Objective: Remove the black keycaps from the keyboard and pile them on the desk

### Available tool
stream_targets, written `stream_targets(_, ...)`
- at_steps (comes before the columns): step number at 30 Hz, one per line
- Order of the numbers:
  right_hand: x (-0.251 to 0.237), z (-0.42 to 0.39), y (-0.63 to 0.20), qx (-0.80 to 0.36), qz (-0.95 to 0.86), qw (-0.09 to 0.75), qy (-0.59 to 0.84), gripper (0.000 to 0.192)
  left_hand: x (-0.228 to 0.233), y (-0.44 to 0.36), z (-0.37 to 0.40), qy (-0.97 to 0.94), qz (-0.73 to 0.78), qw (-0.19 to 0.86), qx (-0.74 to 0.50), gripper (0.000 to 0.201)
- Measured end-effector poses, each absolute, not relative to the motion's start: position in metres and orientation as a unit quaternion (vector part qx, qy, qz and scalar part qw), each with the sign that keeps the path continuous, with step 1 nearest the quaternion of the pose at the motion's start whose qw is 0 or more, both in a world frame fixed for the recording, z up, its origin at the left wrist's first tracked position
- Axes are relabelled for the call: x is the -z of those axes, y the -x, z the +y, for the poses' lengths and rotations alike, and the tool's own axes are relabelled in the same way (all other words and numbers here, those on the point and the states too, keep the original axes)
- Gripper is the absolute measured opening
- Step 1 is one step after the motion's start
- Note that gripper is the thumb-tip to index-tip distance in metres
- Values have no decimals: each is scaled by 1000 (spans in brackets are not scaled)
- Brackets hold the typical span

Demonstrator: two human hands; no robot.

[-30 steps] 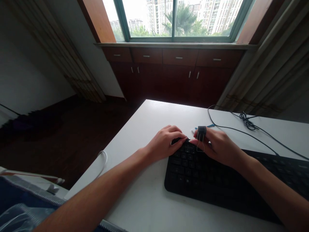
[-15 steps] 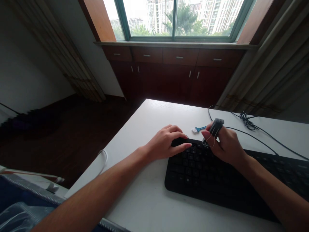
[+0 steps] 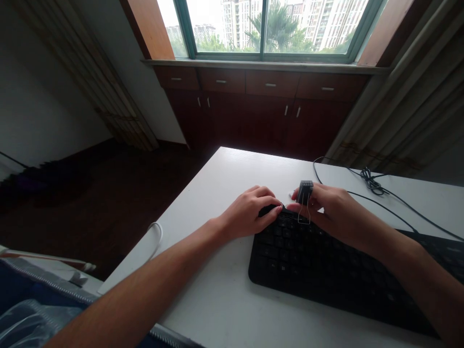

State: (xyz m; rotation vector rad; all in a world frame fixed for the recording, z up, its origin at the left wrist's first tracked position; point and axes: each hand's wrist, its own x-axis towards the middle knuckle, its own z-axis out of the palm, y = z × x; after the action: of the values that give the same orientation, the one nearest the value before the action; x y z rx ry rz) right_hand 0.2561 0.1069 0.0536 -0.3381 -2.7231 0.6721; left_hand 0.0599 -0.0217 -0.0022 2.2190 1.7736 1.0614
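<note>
Two hands at keyboard (image 3: 326, 270), right hand (image 3: 331, 210) pinching keycap puller (image 3: 305, 192), left hand (image 3: 250, 212) flat on corner

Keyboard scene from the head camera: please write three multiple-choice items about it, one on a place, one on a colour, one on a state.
1. Where does the left hand rest?
A. on the far left corner of the keyboard
B. on the window sill
C. on the floor

2. What colour is the table?
A. red
B. white
C. green

3. How is the keycap puller in the right hand?
A. lying flat on the table
B. hanging from the cable
C. pinched in the fingers, wire loops pointing down at the keys

Answers: 1 A, the fingers lie on that corner; 2 B, the top is plainly white; 3 C, the loops hang below the fingertips.
</note>
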Motion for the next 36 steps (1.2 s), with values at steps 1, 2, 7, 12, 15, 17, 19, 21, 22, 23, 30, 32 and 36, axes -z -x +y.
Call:
stream_targets(1,-54,108,-257,-228,-955,154,108,20,2,-60,-22,-731,584,54,-349,23)
stream_targets(2,-53,109,-257,-223,-958,151,98,20,2,-60,-22,-731,584,54,-348,23)
stream_targets(7,-51,111,-257,-199,-966,144,86,18,3,-60,-21,-732,585,48,-346,22)
stream_targets(12,-41,118,-259,-181,-967,160,83,16,1,-60,-22,-733,587,51,-340,22)
stream_targets(15,-29,123,-261,-161,-962,206,79,15,1,-60,-22,-732,587,55,-341,22)
stream_targets(17,-21,124,-262,-137,-957,249,58,14,1,-59,-22,-732,587,56,-343,22)
stream_targets(19,-14,123,-263,-112,-952,282,37,13,2,-58,-22,-731,587,57,-343,22)
stream_targets(21,-10,121,-262,-91,-947,307,26,13,3,-57,-22,-730,588,58,-343,22)
stream_targets(22,-9,120,-262,-82,-945,317,24,13,2,-57,-22,-729,589,60,-344,22)
stream_targets(23,-9,119,-262,-74,-942,325,23,13,2,-58,-22,-726,590,64,-347,21)
stream_targets(30,-4,120,-261,-82,-938,334,36,9,-13,-91,-23,-725,550,168,-379,32)
stream_targets(32,-3,120,-261,-85,-936,338,42,9,-13,-98,-22,-740,543,160,-365,42)
stream_targets(36,-3,119,-262,-86,-933,347,43,10,-8,-102,-20,-736,568,139,-341,43)
